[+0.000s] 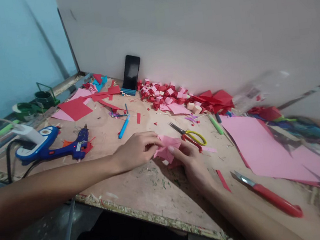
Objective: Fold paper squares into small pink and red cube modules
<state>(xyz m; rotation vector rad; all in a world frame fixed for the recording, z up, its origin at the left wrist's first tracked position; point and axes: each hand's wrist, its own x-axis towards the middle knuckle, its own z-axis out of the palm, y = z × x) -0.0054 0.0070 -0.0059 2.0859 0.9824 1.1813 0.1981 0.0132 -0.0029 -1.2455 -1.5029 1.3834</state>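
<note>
A folded piece of pink paper, creased and with pointed edges, is held between my two hands just above the table. My left hand pinches its left edge with bent fingers. On the right side my right hand grips it, the thumb lying on top of the paper and the other fingers mostly hidden behind. Close behind my right hand lie scissors with yellow and red handles. A thin red paper strip and a red-handled cutter rest to the right of my right forearm.
A blue glue gun on its stand sits at left beside a white plug. A phone stands at the back near a pile of red and pink folded paper pieces. Pink sheets lie right; a blue pen lies mid-table.
</note>
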